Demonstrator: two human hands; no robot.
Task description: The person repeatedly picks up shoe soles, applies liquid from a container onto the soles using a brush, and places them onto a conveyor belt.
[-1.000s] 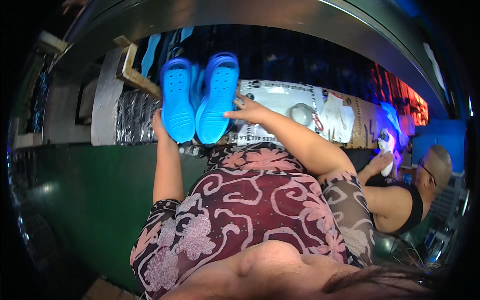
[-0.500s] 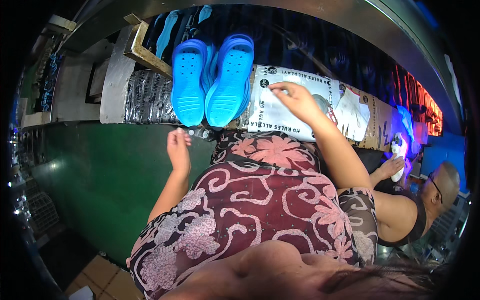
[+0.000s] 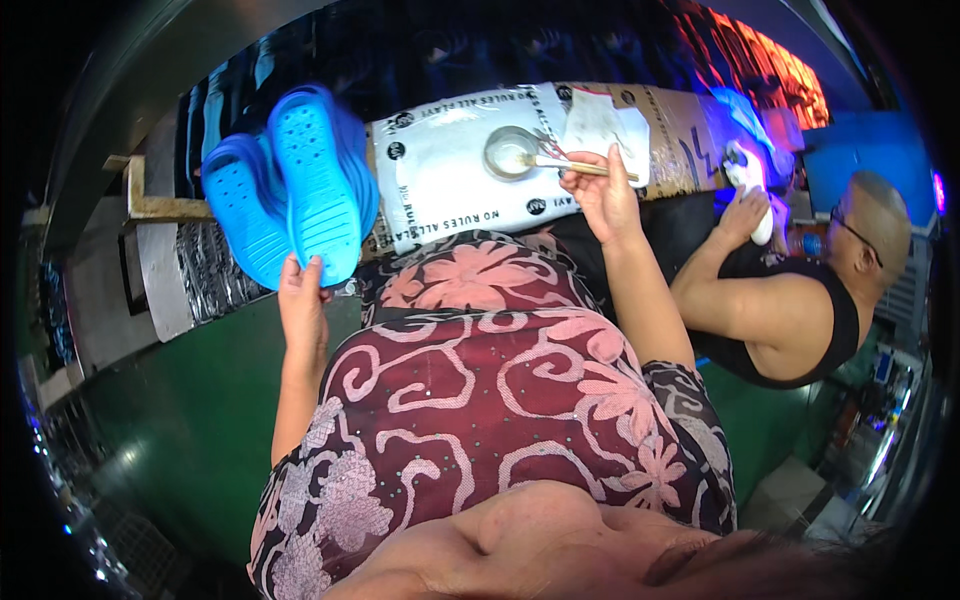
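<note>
My left hand (image 3: 303, 310) is closed on the near end of a blue clog (image 3: 318, 190), pinching its rim between thumb and fingers. This clog leans over another blue clog (image 3: 235, 215) at its left, and more blue clogs show partly hidden beneath them. My right hand (image 3: 608, 205) grips the pale wooden handle of a brush (image 3: 592, 168). The brush's bristle end reaches to the left into a round, shallow dish (image 3: 500, 165). What the dish contains is hard to make out.
Under the dish lies white printed sheeting (image 3: 450, 190) on the bench. A white paper scrap (image 3: 605, 130) and a cardboard strip (image 3: 672, 145) are to its right. At left stands a metal bracket (image 3: 165, 208). On the right, a co-worker (image 3: 780, 310) holds a white shoe (image 3: 757, 200).
The view has swung right. My left hand has come up and taken hold of a clog, which is now tilted. My right hand has moved right and picked up the brush.
</note>
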